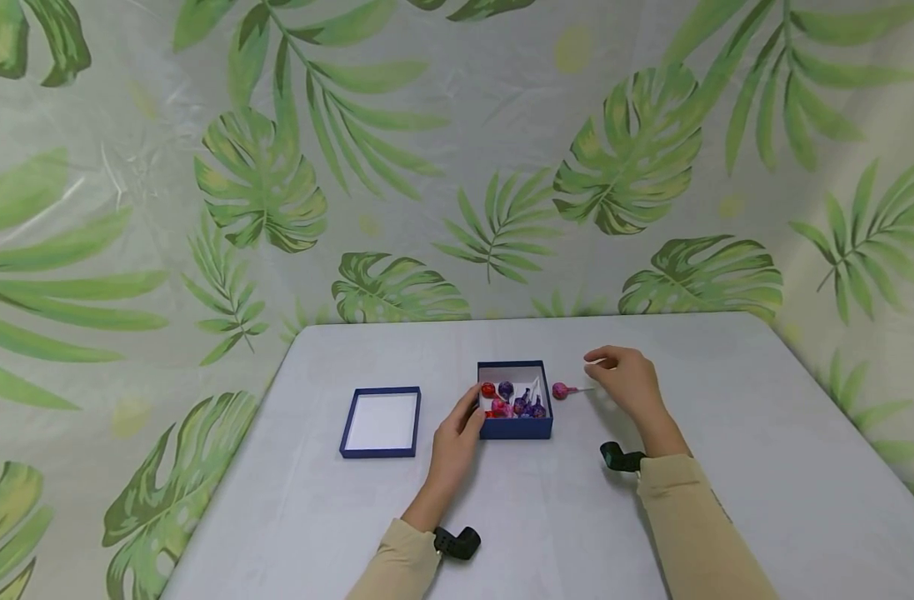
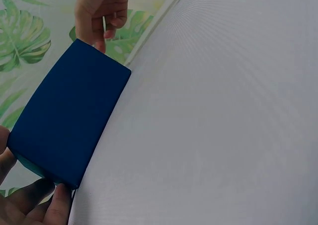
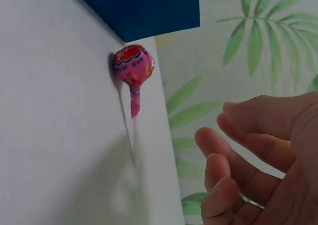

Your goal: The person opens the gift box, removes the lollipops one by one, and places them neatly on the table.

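Left hand [image 1: 457, 440] and right hand [image 1: 627, 383] both come in from beige fabric sleeves [image 1: 700, 521] on my head view, with a black wrist-worn device [image 1: 459, 544] below the left one and its black twin [image 1: 621, 457] by the right wrist. My left hand has its fingers bent around the 9 o'clock end of an open, dark-blue rectangular box with a white interior [image 1: 515, 429], gripping it there. My right hand is empty, its fingers loosely curled and its thumb and fingertips slightly apart; it hovers above the surface at the box's 3 o'clock, out past the stick end of a pink-and-red wrapped ball lollipop [image 1: 561, 391].

That lollipop lies on the white cloth-covered counter [image 1: 561, 517], just beside the box at 3 o'clock, its round head towards the box and its stick pointing away. Within the box I see a cluster of red, pink and purple wrapped lollipops [image 1: 500, 407]: a red one at 10 o'clock, purple ones bunched around 4 o'clock. Well apart at the box's 9 o'clock, a squarish blue-rimmed lid [image 1: 383, 423] lies with its white inside up. Behind the counter's far edge, at 12 o'clock, hangs a pale, glossy sheet printed with green leaves [image 1: 501, 100].
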Demonstrator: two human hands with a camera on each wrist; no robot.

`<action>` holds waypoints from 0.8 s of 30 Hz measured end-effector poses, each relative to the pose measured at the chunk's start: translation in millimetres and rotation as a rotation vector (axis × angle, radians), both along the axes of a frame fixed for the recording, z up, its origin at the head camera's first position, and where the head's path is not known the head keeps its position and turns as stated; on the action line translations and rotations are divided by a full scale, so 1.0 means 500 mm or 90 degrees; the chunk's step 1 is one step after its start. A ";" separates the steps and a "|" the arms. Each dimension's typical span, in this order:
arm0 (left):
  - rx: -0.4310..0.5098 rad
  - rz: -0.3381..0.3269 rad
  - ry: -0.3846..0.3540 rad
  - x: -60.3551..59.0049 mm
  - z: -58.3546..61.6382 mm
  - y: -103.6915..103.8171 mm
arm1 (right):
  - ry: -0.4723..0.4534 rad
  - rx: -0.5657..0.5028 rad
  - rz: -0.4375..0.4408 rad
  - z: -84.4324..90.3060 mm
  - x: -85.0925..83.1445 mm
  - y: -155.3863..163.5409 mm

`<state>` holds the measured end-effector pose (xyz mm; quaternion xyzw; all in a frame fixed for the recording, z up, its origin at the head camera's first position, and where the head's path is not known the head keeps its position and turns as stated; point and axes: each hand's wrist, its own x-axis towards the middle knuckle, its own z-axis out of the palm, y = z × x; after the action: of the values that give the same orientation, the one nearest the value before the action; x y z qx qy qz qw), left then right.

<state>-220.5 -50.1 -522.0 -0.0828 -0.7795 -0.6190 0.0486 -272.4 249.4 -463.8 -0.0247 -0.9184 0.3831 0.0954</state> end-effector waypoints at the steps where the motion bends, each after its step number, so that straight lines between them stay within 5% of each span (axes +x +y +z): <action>1: 0.001 0.000 0.002 -0.001 -0.001 0.000 | 0.010 0.003 0.002 0.003 0.001 -0.003; 24: -0.007 0.010 -0.010 0.003 0.005 0.002 | 0.080 0.006 0.088 0.047 0.024 -0.112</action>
<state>-219.0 -49.3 -519.7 -0.0721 -0.7837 -0.6152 0.0470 -260.4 193.5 -440.1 0.0631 -0.9118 0.3856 0.1265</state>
